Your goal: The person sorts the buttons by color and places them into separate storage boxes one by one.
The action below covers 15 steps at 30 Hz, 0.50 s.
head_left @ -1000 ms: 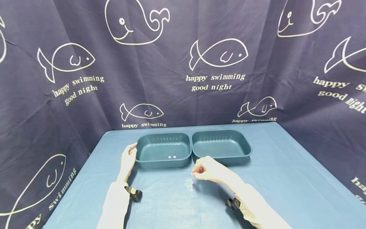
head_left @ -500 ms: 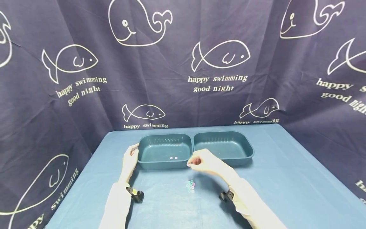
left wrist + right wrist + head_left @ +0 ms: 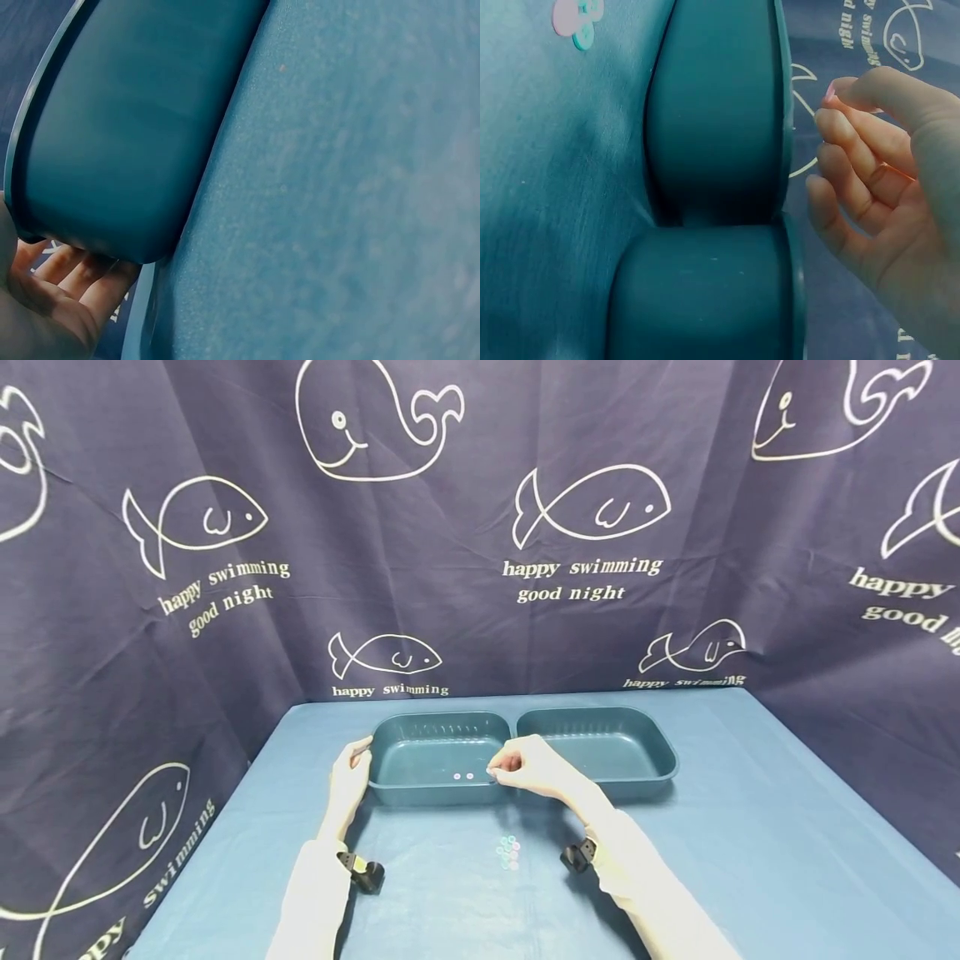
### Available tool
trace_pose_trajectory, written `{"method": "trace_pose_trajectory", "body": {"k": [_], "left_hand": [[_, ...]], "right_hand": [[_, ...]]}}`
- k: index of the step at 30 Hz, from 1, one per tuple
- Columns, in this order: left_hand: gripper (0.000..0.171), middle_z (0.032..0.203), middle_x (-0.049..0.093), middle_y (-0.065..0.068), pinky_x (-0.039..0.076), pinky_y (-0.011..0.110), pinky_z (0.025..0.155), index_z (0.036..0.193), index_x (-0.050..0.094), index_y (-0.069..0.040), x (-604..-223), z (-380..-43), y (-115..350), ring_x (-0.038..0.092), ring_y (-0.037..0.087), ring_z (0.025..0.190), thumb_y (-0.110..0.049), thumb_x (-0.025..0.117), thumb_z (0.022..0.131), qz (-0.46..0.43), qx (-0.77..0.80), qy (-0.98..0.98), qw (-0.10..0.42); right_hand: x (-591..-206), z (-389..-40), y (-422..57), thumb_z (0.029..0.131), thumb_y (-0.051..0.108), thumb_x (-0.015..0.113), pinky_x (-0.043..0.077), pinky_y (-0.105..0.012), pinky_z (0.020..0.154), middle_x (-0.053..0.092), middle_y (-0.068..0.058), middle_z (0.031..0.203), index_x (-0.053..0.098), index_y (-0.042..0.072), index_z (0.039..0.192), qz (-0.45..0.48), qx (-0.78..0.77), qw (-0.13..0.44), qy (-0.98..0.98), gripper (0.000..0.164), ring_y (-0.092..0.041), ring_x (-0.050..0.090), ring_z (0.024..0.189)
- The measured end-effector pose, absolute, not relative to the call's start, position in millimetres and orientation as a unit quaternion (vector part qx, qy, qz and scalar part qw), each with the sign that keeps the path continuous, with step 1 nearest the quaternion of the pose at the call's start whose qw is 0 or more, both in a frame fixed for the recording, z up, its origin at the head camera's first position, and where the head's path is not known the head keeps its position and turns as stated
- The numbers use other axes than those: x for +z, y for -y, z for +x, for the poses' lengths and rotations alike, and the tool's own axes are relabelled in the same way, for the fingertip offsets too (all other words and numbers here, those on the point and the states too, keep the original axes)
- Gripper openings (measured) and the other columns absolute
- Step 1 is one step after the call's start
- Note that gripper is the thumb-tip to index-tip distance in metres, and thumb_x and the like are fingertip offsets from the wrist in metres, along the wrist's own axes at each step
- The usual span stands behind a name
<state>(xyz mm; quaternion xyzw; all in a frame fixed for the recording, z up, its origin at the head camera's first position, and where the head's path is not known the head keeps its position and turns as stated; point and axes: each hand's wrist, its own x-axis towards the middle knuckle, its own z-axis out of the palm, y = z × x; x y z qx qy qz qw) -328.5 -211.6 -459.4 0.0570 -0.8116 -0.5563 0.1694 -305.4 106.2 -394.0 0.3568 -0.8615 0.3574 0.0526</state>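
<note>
My right hand [image 3: 534,764] is over the near right corner of the left teal box [image 3: 442,795]. Between thumb and forefinger it pinches a small pink button [image 3: 830,91], seen edge-on in the right wrist view, with the other fingers loosely bent. Inside that box two pale pink buttons [image 3: 463,776] lie on the floor near the front wall. My left hand [image 3: 349,774] rests against the box's left end; in the left wrist view its fingers [image 3: 101,289] touch the outer wall below the rim. A cluster of pink and teal buttons [image 3: 509,852] lies on the cloth in front.
A second teal box [image 3: 628,789] stands right beside the first, their ends close together. Both sit on a light blue cloth [image 3: 442,893] toward the back of the table. Behind hangs a dark curtain [image 3: 465,543] printed with whales and fish.
From above the cloth near the button cluster, my right hand has moved up and away to the left box's rim with the pink button. My left hand stays at the box's end.
</note>
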Motion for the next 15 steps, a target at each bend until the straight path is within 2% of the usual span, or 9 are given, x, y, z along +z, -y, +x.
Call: {"method": "trace_pose_trajectory", "body": {"k": [9, 15], "left_hand": [[0.036, 0.134, 0.053, 0.017, 0.036, 0.046, 0.103, 0.129, 0.053, -0.007, -459, -327, 215, 0.05, 0.033, 0.123, -0.012, 0.044, 0.094, 0.054, -0.559, 0.811, 0.164], [0.036, 0.133, 0.054, 0.018, 0.037, 0.046, 0.103, 0.128, 0.054, -0.007, -460, -329, 213, 0.051, 0.034, 0.122, -0.011, 0.045, 0.094, 0.052, -0.553, 0.814, 0.169]], "right_hand": [[-398, -324, -94, 0.08, 0.017, 0.067, 0.042, -0.019, 0.057, 0.063, 0.003, 0.07, 0.075, 0.007, 0.088, 0.335, 0.353, 0.047, 0.872, 0.015, -0.001, 0.05, 0.061], [-399, -335, -92, 0.08, 0.019, 0.067, 0.043, -0.019, 0.06, 0.065, 0.004, 0.073, 0.075, 0.01, 0.088, 0.319, 0.325, 0.055, 0.889, 0.015, -0.003, 0.053, 0.064]]}}
